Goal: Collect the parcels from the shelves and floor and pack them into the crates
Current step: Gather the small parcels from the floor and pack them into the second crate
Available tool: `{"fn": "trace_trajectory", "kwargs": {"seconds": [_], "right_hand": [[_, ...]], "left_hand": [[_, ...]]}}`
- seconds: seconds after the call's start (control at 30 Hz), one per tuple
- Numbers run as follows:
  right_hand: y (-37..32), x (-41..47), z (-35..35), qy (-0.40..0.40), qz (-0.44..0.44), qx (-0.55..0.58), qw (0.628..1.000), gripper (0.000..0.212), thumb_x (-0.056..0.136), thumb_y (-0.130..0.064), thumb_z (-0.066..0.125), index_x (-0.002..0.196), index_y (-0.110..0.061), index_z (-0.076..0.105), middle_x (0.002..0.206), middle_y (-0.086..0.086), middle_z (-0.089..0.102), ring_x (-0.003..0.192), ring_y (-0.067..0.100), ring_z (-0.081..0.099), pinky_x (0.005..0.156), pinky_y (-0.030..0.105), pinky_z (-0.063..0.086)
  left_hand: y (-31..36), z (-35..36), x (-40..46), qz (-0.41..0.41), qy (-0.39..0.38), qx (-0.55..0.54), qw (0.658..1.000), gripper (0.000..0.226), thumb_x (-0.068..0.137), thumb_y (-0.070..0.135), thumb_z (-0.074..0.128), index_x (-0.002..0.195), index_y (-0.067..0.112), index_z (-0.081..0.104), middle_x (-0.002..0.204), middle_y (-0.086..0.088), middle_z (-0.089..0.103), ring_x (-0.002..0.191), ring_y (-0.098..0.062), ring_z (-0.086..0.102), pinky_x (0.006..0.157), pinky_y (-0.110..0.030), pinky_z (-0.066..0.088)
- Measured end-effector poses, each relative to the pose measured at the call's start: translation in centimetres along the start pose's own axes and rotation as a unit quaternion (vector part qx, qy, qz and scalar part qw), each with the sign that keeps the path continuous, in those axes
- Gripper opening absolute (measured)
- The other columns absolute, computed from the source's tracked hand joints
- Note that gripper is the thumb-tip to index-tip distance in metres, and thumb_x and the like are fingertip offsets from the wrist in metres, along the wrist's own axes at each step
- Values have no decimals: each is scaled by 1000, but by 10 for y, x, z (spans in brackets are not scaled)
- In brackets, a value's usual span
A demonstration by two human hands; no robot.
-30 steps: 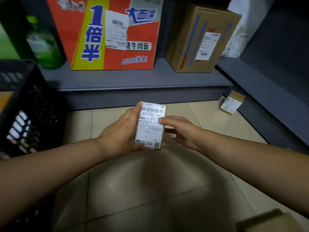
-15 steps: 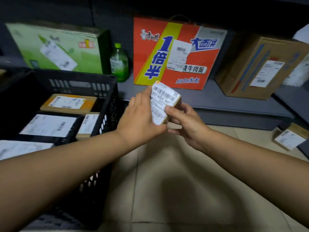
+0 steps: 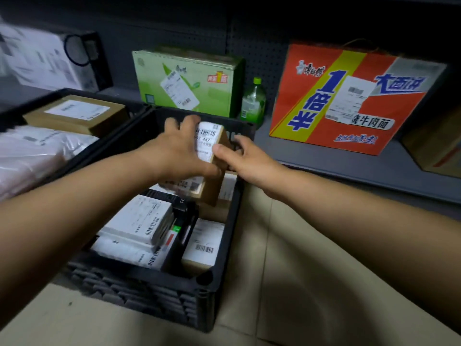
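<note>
A small brown parcel (image 3: pixel 210 141) with a white barcode label hangs over the far end of a black crate (image 3: pixel 174 298). My left hand (image 3: pixel 177 151) grips it from the left, fingers over its top edge. My right hand (image 3: pixel 239 158) holds its right side, thumb on the label. Inside the crate lie several labelled parcels: white boxes (image 3: pixel 139 221) at the near left, a brown box (image 3: pixel 203 245) at the near right. A second black crate (image 3: pixel 119 136) to the left holds a brown box (image 3: pixel 74 116) and a pale plastic mailer (image 3: pixel 32 153).
On the low grey shelf (image 3: pixel 349 163) stand a green carton (image 3: pixel 189 81), a green bottle (image 3: pixel 253 101), an orange noodle carton (image 3: pixel 349 98), a white box (image 3: pixel 45 58) at far left and a brown box (image 3: pixel 434 148) at far right. Beige tiled floor (image 3: pixel 287 283) lies right of the crate.
Both hands carried the small parcel leftward from over the floor to above the far end of the crate. The view swung left, bringing the second crate into sight.
</note>
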State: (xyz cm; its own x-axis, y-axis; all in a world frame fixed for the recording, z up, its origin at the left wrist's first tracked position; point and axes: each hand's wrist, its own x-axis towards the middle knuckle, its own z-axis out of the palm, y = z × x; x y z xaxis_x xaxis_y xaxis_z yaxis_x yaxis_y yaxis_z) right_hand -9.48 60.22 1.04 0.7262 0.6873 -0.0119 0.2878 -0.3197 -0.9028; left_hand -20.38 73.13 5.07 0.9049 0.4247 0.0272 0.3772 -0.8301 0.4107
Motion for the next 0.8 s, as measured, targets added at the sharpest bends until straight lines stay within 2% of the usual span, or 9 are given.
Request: {"fn": "trace_trajectory", "kwargs": {"seconds": [0.07,0.17,0.2,0.27,0.33,0.4,0.63,0.7,0.8], "right_hand": [[7,7,14,12,-24,-127,992,73,84,-57,54,140,-13,36,120,2,54,114,21,54,88,27,40],[21,9,24,46,-60,-217,973,50,88,-51,51,127,-19,50,107,-3,54,109,23,54,80,29,38],[26,9,25,53,-65,-226,971,47,88,-48,51,126,-19,51,106,-3,54,109,23,54,82,31,39],[35,7,25,51,-70,-247,965,52,90,-45,50,133,-15,46,122,3,55,118,24,49,94,36,40],[43,4,25,40,-81,-282,955,55,92,-42,49,140,-15,40,134,5,49,126,23,41,104,39,35],[47,1,27,37,-91,-310,946,53,94,-40,47,141,-17,39,137,2,47,129,20,35,105,38,31],[49,0,30,64,-98,-280,953,41,96,-32,43,135,-19,46,131,0,50,125,15,35,103,38,31],[51,0,30,66,-105,-268,955,39,96,-31,43,134,-19,48,130,-1,51,124,14,35,104,39,32],[53,0,31,74,-113,-242,961,37,96,-28,44,132,-19,50,129,-2,52,123,13,36,105,41,32]], "left_hand": [[-18,7,-2,-46,-57,4,997,112,52,60,75,141,33,13,130,-9,24,116,-35,44,85,-35,44],[-34,30,-3,-81,-145,18,986,112,56,56,78,142,28,12,141,-13,18,125,-39,38,98,-45,43],[-36,40,-4,-83,-170,23,982,111,57,56,78,142,29,11,142,-13,17,126,-39,37,98,-46,43],[-37,61,-6,-79,-204,35,975,111,59,57,77,143,30,9,143,-12,17,127,-38,37,97,-47,45],[-37,79,-8,-70,-226,48,970,113,62,59,75,145,30,4,148,-11,11,130,-39,35,100,-48,43],[-38,96,-11,-60,-238,62,967,115,64,62,72,147,28,-1,150,-10,5,134,-38,31,104,-46,40],[-42,111,-10,-16,-259,53,964,112,72,63,65,149,21,-6,153,-13,-5,139,-38,22,110,-49,31],[-45,108,-10,14,-276,65,959,119,71,62,67,148,19,-12,155,-12,-14,143,-38,8,114,-51,22],[-51,108,-12,82,-297,177,935,129,66,68,66,145,19,-23,153,-8,-29,142,-32,-18,115,-50,3]]}}
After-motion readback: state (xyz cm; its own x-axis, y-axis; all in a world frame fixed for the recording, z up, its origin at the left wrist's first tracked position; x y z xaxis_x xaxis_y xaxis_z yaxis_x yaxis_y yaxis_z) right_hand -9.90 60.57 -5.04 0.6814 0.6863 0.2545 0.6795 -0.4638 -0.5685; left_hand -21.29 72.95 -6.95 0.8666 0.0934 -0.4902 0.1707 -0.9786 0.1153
